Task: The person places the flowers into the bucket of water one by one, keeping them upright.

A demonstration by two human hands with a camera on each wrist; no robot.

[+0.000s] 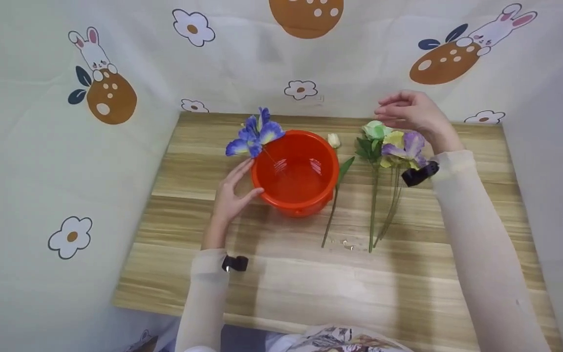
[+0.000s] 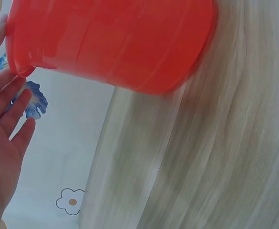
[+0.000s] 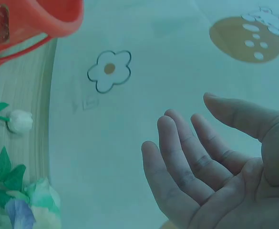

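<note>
A red plastic bucket stands on the wooden table. My left hand touches its left side at the rim, thumb and fingers spread and fairly straight. A blue iris leans over the bucket's rear left rim, its thin stem running down inside. In the left wrist view, blue petals show behind the fingers. Raised at the right, my right hand holds nothing; its fingers are loosely bent in the right wrist view. Below it in the head view are a pale green rose and a purple-yellow flower.
Right beside the bucket lies a white tulip with a green leaf and long stem. Small shiny bits are scattered on the table near the stem ends. Patterned cloth encloses the back and sides.
</note>
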